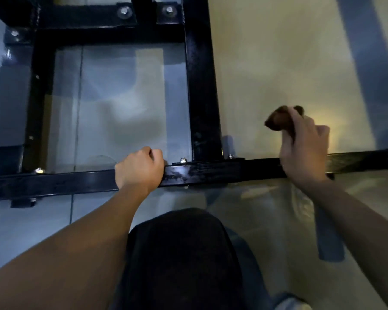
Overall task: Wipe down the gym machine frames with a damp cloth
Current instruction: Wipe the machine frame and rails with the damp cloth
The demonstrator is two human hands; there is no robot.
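A black steel machine frame lies low over the glossy floor, its near horizontal bar (211, 172) running across the view with wet streaks near the middle. An upright black post (202, 97) meets that bar at a bolted plate. My left hand (140, 167) grips the near bar, fingers curled over its far edge. My right hand (304, 142) is above the bar further right and holds a bunched brown cloth (278, 119), which sticks out to the upper left of my fingers.
More black frame members and bolts (124, 12) cross the top left. A grey weight-stack housing (7, 104) stands at the left. My dark-trousered knee (179, 253) fills the bottom centre. Shiny tiled floor (289, 63) spreads to the right.
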